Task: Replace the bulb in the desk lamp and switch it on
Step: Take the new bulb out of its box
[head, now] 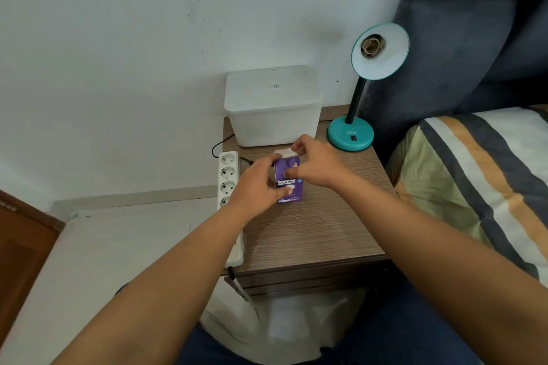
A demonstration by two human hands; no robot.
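Both hands, left and right, grip a small rectangular purple cardboard bulb box, its white flap lifted.

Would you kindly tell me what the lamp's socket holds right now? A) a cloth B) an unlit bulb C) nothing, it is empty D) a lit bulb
C: the socket inside the teal lamp shade is bare, while both hands work at the purple bulb box.

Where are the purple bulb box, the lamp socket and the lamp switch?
purple bulb box (289, 184), head view, on its printed front.
lamp socket (373, 45), head view, on the empty opening inside the shade.
lamp switch (353, 137), head view, on the dark rocker on the teal base.
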